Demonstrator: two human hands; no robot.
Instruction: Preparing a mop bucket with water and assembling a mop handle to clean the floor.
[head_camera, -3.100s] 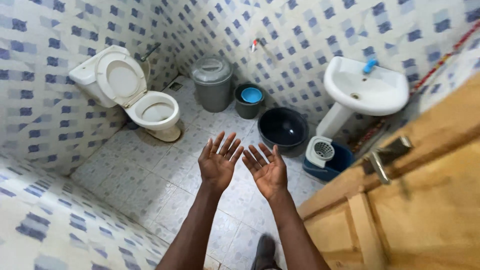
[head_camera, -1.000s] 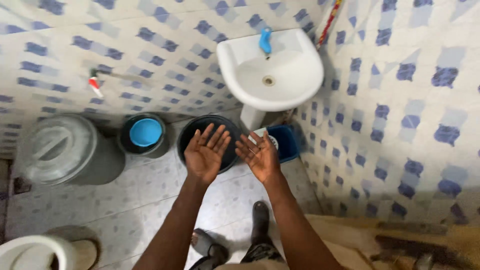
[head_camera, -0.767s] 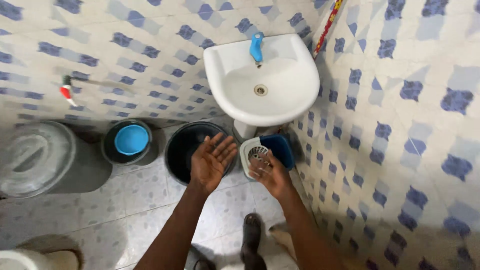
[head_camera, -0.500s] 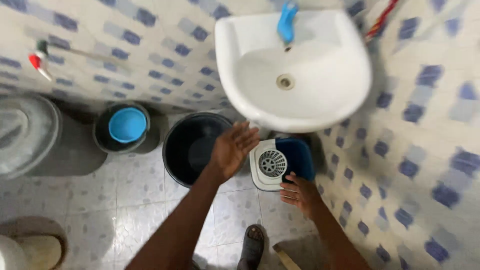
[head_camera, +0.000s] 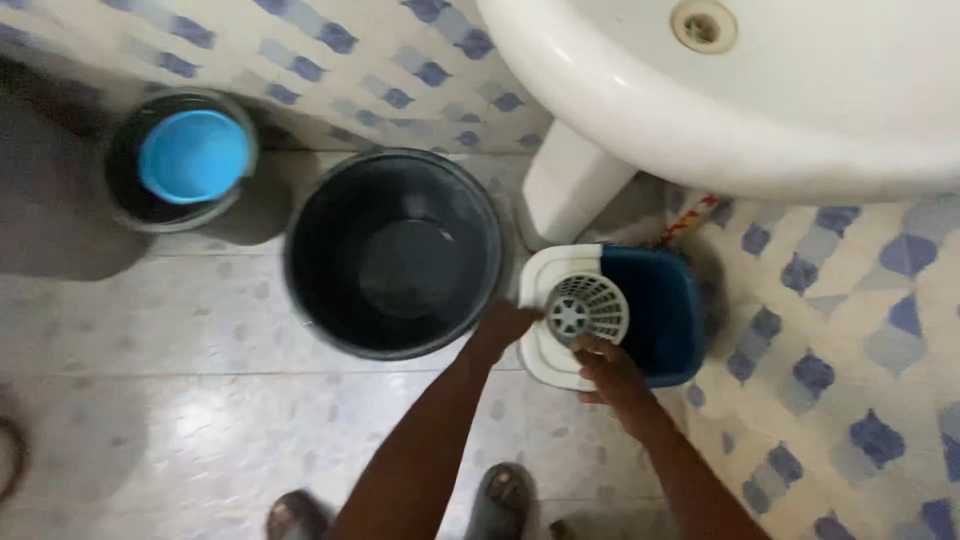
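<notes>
A blue mop bucket (head_camera: 655, 310) with a white wringer basket (head_camera: 588, 307) stands on the tiled floor under the white sink (head_camera: 760, 90). My left hand (head_camera: 505, 327) touches the bucket's white near-left rim, its fingers curled over the edge. My right hand (head_camera: 606, 365) rests on the near rim just below the wringer basket. How firmly either hand grips the rim is unclear from this angle.
A large black bucket (head_camera: 395, 255) stands just left of the mop bucket. Further left is a small dark bucket holding a light blue bowl (head_camera: 193, 155). The sink pedestal (head_camera: 565, 185) rises behind. The tiled wall is close on the right. My sandalled feet (head_camera: 500, 495) are below.
The view has dropped closer to the floor. Both hands, held open palm-up before, have come down onto the mop bucket's near rim.
</notes>
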